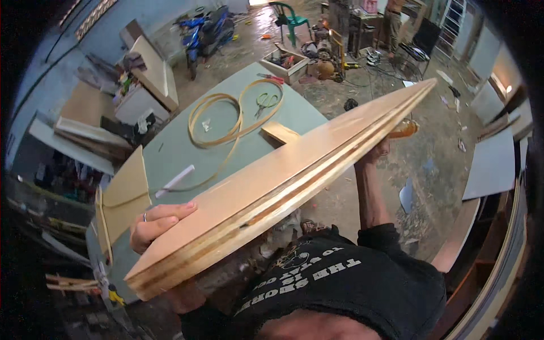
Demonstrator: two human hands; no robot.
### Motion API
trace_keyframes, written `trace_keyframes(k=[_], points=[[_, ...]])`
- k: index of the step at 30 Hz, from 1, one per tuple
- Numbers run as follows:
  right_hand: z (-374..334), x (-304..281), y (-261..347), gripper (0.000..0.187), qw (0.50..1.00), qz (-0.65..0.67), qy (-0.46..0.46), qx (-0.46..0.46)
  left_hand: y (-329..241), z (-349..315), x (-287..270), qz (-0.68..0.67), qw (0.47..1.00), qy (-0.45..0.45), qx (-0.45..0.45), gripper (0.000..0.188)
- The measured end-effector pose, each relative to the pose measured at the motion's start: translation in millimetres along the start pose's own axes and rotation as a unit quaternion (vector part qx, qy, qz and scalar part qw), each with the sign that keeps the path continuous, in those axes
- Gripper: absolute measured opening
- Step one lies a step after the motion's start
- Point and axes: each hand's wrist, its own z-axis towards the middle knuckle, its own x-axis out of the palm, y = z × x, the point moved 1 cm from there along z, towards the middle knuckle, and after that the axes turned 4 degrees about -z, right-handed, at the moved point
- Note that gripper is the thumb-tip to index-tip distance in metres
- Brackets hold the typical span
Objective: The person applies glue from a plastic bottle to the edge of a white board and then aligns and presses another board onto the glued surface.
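Observation:
A long wooden panel with a smooth pale face and a layered, striped edge lies slantwise across the view, its far end up at the right. My left hand, a ring on one finger, grips its near left end with fingers over the face. At the right, my right hand is closed at the panel's lower edge, its fingers partly hidden. Just beyond that hand shows an amber-coloured thing whose kind I cannot make out. Behind the panel, a coil of thin wooden edging strip rests on the grey-green table.
Green-handled scissors, a red-handled tool, a small wood block and a white strip lie on the table. Beyond stand a toolbox, a machine, a motorbike and a green chair. Panels lean at both sides.

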Motion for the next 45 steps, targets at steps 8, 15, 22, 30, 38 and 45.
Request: trace_keyframes(k=[8,15,22,30,38,45], points=[[3.8,-16.7,-11.2,0.067,0.998,0.053,0.023,-0.024,17.1,6.6,10.8,-0.013,0.994,0.077,0.071,0.017],[-25.6,-79.9,-24.4,0.070,0.999,-0.022,-0.015,-0.030,36.1,-55.9,-23.8,0.022,0.994,0.101,0.034,0.022],[-92.1,-125.1,-36.0,0.069,0.994,-0.101,0.030,-0.019,67.0,-125.2,-58.7,0.027,0.984,0.176,0.014,0.024],[-160.0,-146.9,-39.4,0.067,0.988,-0.132,-0.004,0.078,98.2,-229.4,-66.9,0.105,0.969,0.222,0.034,0.002],[-221.0,-198.4,-55.7,0.064,0.972,-0.119,-0.074,0.186,105.9,-282.2,-61.5,0.167,0.951,0.260,0.026,0.012],[-254.4,-256.6,-90.6,0.062,0.946,-0.088,-0.124,0.285,92.9,-331.2,-65.6,0.275,0.922,0.270,-0.038,0.021]])
